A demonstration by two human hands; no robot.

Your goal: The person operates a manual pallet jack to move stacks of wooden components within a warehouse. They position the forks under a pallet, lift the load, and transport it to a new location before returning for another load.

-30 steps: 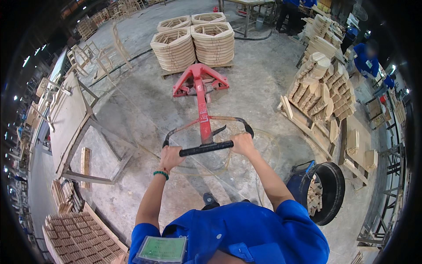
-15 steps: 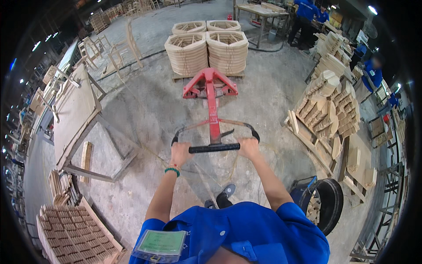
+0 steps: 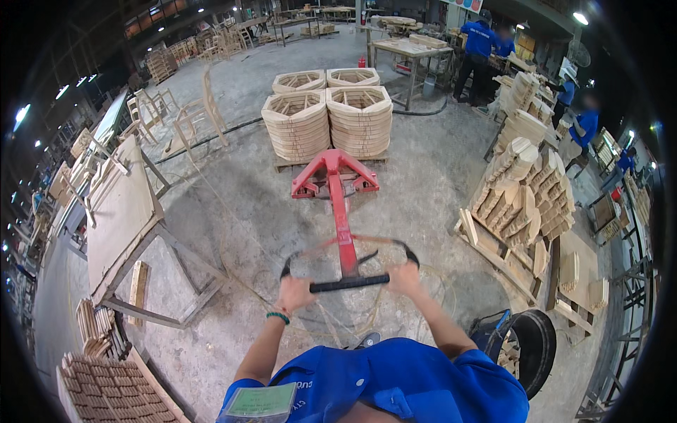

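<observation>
Both my hands grip the black-handled loop of a red pallet jack (image 3: 343,233). My left hand (image 3: 295,293), with a green beaded bracelet at the wrist, is closed round the left corner of the handle (image 3: 349,283). My right hand (image 3: 404,279) is wrapped round the right corner. A small dark lever sits inside the loop between them. Ahead, a wooden pallet (image 3: 288,165) sits at the jack's far end, its forks hidden beneath the load. The pallet bears several stacks of pale, rounded wooden frames (image 3: 360,125), open in the middle.
To the left stand a slanted-looking work table (image 3: 120,218) and stacked wooden strips (image 3: 116,391). On the right are piled curved wood parts (image 3: 522,201) on a pallet and a black bin (image 3: 532,349) of offcuts. Farther off, people in blue work near a table (image 3: 412,51). A hose crosses the floor.
The whole scene sits lower in the picture, showing more of the far hall, as the view has tilted up. Both hands have stayed closed on the pallet jack handle.
</observation>
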